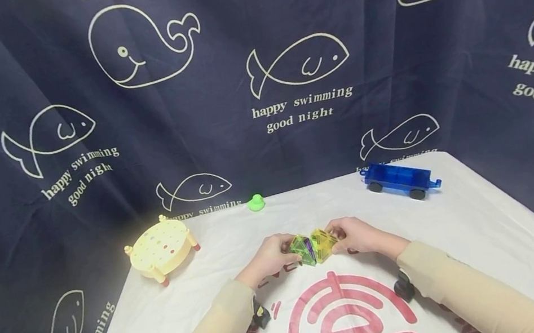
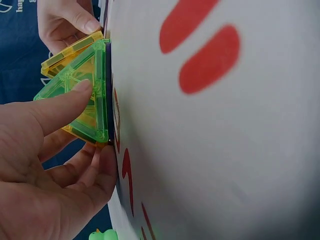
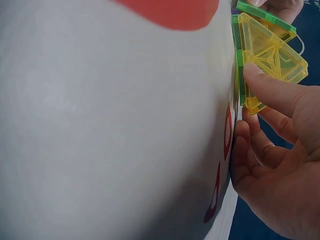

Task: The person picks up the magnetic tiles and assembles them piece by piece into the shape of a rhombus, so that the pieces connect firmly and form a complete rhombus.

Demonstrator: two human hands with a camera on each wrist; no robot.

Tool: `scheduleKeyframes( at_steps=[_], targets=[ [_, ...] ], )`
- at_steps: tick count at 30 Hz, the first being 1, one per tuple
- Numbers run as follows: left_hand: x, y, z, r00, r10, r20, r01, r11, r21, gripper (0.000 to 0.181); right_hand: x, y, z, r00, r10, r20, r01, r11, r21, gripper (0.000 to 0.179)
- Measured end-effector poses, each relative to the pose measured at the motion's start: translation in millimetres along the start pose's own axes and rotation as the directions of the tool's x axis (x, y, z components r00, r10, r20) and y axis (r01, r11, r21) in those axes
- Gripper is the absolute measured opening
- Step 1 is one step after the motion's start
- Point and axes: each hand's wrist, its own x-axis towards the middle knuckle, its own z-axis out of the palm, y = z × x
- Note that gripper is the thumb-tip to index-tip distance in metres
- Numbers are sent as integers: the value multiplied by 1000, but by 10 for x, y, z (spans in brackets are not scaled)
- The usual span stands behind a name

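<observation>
Two small clusters of see-through magnetic tiles stand side by side on the white tablecloth. The left hand [image 1: 273, 252] pinches the cluster with a green triangular tile [image 2: 102, 65], its thumb flat on the green face. A purple tile [image 1: 310, 248] shows along that cluster's inner side in the head view. On the other side the right hand [image 1: 355, 233] grips the cluster with a yellow triangular tile [image 3: 275, 42], thumb on the yellow face, fingers behind. A green tile [image 3: 239, 55] lies along its base. In both wrist views the clusters are close together, overlapping.
At the back right stands a blue wheeled wagon [image 1: 399, 177]. A green toy duck [image 1: 255, 203] sits at the table's far edge. Farther left is a cream round toy stool [image 1: 162, 246] with short legs. A navy curtain [image 1: 242, 136] hangs behind the printed tablecloth [image 1: 485, 227].
</observation>
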Motion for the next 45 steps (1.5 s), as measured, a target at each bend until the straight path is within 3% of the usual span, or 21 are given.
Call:
scheduleKeyframes(
  at_steps=[6, 19, 33, 45],
  targets=[
    [4, 1, 4, 999, -54, 4, 54, 997, -53, 47, 10, -42, -23, 1000, 6, -16, -6, 1000, 14, 34],
    [5, 5, 13, 999, -48, -15, 48, 998, -45, 45, 25, -75, -35, 999, -18, -49, 20, 999, 28, 32],
    [15, 55, 16, 992, -123, -3, 123, 990, -65, 46, 44, -93, -70, 998, 0, -68, 3, 999, 36, 30],
    [77, 36, 39, 998, -55, -39, 55, 998, -11, 45, 84, -141, -137, 996, 16, -84, -14, 1000, 25, 30]
  ],
)
